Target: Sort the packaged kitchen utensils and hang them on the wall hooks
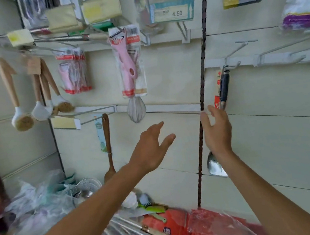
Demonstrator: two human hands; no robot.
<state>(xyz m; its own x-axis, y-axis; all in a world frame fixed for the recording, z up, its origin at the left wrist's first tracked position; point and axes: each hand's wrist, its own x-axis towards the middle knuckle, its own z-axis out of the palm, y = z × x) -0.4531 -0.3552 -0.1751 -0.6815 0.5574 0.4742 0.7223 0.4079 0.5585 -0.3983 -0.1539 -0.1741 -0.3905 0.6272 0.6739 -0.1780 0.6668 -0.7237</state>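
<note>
Both our hands are raised toward the wall, and neither holds anything. Our left hand (150, 147) has straight, loosely spread fingers and is in the air below the whisk (137, 111). Our right hand (217, 130) has relaxed, parted fingers and is in front of the ladle (224, 85), which hangs from a hook (229, 66). We cannot tell whether the fingertips touch its handle. The ladle's bowl shows below the wrist. Peeler packs (130, 67) hang above the whisk. A wooden spoon (108, 143) hangs left of the left hand, and brushes (23, 121) hang further left. Unsorted packaged utensils lie in a pile (146, 232) below our forearms, on red plastic (209, 227).
</note>
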